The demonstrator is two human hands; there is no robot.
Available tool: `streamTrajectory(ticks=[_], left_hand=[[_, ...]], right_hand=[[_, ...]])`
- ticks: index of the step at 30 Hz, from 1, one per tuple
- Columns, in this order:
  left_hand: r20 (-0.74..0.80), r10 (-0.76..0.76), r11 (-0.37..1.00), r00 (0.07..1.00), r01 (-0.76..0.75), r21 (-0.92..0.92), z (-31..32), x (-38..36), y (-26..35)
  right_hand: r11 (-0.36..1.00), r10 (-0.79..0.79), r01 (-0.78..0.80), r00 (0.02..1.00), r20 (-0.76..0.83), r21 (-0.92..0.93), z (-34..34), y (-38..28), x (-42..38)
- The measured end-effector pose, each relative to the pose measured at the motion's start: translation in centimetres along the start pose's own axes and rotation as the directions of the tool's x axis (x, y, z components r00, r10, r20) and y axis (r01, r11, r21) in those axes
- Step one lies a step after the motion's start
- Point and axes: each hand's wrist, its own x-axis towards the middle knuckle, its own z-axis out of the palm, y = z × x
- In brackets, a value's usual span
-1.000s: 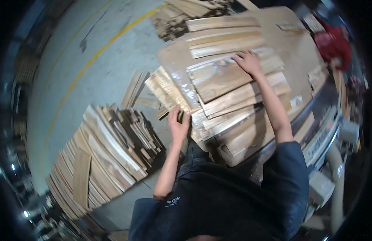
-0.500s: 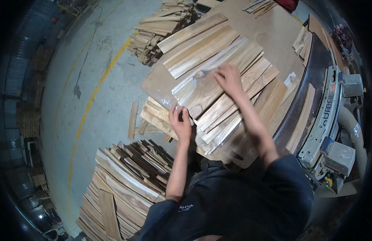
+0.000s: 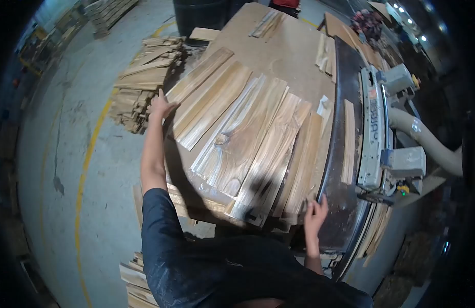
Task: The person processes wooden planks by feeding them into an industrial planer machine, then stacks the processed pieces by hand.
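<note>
The narrow board (image 3: 200,73) lay at the left of the row on the table (image 3: 299,56), looking light and stiff, likely easiest to take by its long edges. The left hand (image 3: 160,107), thumb and fingers apart, was at its near end, contact unclear; the right hand (image 3: 314,219), fingers parted, hung near the black surface (image 3: 337,226).

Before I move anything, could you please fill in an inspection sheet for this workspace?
Surface: tan tabletop, with a dark strip along its right side.
Job's things: wooden boards laid roughly side by side, some overlapping.
Clutter: narrow offcuts at the far end.
Hands: left hand at the leftmost board's end, contact unclear; right hand near the boards' right-hand ends, fingers apart.
Cables: nothing seen; thick hose behind the machine.
Surroundings: wood pile, yellow floor line.
</note>
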Motion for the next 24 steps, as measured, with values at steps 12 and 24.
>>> streamTrajectory(ticks=[12,24], left_hand=[[0.088,0.372,0.689,0.924,-0.212,-0.693,-7.4,-23.9,8.6],[0.312,0.428,0.318,0.848,0.182,-0.931,-0.1,-53.2,22.4]], right_hand=[[0.807,0.440,-0.408,0.897,0.026,0.427,-0.3,-1.6,-7.4],[0.703,-0.055,-0.343,0.847,0.529,0.623,-8.6,-0.5,-9.5]])
